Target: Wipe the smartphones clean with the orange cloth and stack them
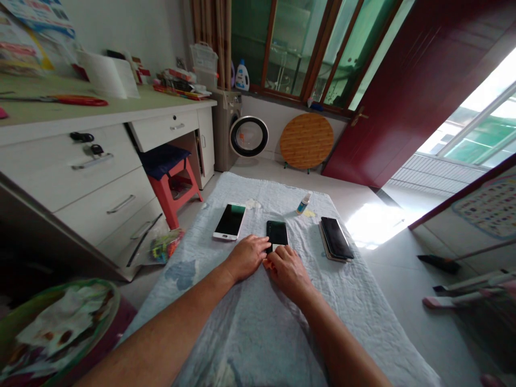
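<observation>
A dark smartphone lies flat on the cloth-covered table, its lower end partly hidden by my hands. My left hand holds it by the left edge, fingertips against its side. Bent over its lower end, my right hand presses a small orange cloth, mostly hidden under the fingers. To the left lies a white-framed phone with a dark screen. On the right, a black phone rests on a paler flat thing. A small spray bottle stands behind, between the middle and right phones.
A pale blue patterned cloth covers the table. A white desk with drawers and a red stool stand at the left. A filled waste bin is at the lower left. Behind are a washing machine and a round wooden tabletop.
</observation>
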Motion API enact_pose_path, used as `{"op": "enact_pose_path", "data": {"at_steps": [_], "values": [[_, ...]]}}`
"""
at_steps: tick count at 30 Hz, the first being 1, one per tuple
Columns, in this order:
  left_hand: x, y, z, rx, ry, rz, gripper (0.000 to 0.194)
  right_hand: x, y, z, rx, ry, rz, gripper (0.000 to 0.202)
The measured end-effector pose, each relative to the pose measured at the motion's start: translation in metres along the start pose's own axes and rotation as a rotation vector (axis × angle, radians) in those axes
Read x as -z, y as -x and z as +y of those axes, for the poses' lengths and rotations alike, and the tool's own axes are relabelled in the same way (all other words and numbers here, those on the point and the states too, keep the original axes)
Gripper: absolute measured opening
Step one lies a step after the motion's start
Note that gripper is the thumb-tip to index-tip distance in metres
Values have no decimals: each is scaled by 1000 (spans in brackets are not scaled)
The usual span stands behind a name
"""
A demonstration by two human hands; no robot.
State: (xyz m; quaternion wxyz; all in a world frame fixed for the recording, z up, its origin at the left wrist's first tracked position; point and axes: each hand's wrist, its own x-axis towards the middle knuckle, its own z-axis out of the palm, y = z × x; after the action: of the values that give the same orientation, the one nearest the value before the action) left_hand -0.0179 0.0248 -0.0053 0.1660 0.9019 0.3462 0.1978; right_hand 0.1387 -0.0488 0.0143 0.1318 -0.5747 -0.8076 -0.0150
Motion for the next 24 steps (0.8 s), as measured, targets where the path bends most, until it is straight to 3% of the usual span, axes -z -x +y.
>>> {"op": "enact_pose_path", "data": {"at_steps": [11, 24], "values": [[2, 2, 3, -14, -29, 2, 42, 11, 13, 22, -76, -38, -61, 6], [4, 4, 6, -2, -26, 24, 47, 13, 21, 41, -117, -81, -76, 10]]}}
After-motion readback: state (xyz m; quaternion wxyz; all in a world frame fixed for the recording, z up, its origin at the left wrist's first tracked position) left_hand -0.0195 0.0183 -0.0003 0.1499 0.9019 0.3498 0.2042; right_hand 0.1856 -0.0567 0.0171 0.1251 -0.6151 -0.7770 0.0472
